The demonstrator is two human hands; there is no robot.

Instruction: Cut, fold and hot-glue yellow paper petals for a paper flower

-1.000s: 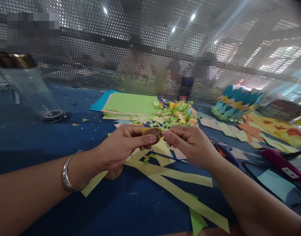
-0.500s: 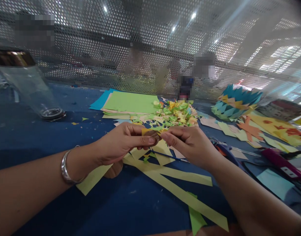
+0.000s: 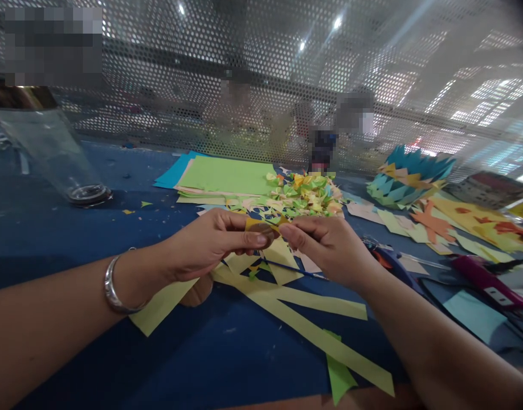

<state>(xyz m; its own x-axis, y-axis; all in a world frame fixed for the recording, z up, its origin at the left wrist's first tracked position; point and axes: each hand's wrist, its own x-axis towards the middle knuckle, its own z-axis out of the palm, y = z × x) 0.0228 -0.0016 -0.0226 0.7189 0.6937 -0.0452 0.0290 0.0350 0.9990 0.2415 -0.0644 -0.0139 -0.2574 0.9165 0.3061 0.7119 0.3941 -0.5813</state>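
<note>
My left hand (image 3: 212, 245) pinches a small brown round disc (image 3: 266, 229) between thumb and fingers, together with a piece of yellow paper (image 3: 252, 225) behind it. Closed in a pinch, my right hand (image 3: 330, 247) holds the right edge of the same yellow paper, close to the disc. Both hands are above the blue table. Below them lie pale yellow paper strips (image 3: 304, 324) and a thin blue stick (image 3: 293, 268). Partly hidden under my left wrist are a pale yellow sheet (image 3: 159, 310) and a brown rounded piece (image 3: 198, 292).
Behind my hands are stacked coloured sheets (image 3: 231, 175) and a heap of small folded paper pieces (image 3: 308, 193). A clear bottle (image 3: 52, 148) stands at left. To the right are a paper crown (image 3: 409, 179), a purple power strip (image 3: 487, 279) and cables. A perforated metal screen (image 3: 159, 108) closes the back.
The yellow paper by the disc is tilted differently and shows more at the right fingertips. Both hands keep their grip, and the whole view has shifted slightly.
</note>
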